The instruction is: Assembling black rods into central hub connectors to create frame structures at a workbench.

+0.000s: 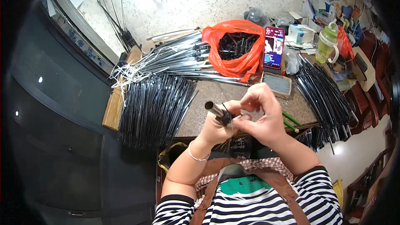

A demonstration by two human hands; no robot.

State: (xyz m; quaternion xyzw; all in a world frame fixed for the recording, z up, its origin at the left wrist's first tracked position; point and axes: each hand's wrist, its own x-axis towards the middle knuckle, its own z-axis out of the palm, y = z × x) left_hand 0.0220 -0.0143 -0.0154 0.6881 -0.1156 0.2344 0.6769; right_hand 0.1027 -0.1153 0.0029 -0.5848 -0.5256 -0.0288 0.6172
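Note:
Both my hands are close together over the front of the speckled tabletop. My left hand is closed round a metal tube with a black fitting on it; the tube's open end points up and to the left. Beside it, my right hand has its fingers curled and pressed together near the fitting. Whatever those fingers pinch is too small to make out. A thin wire-like piece shows by the left thumb.
Bundles of thin black rods lie at left, more black rods at right. Behind are a red plastic bag of black parts, a phone and a green bottle. Green sticks lie by my right hand.

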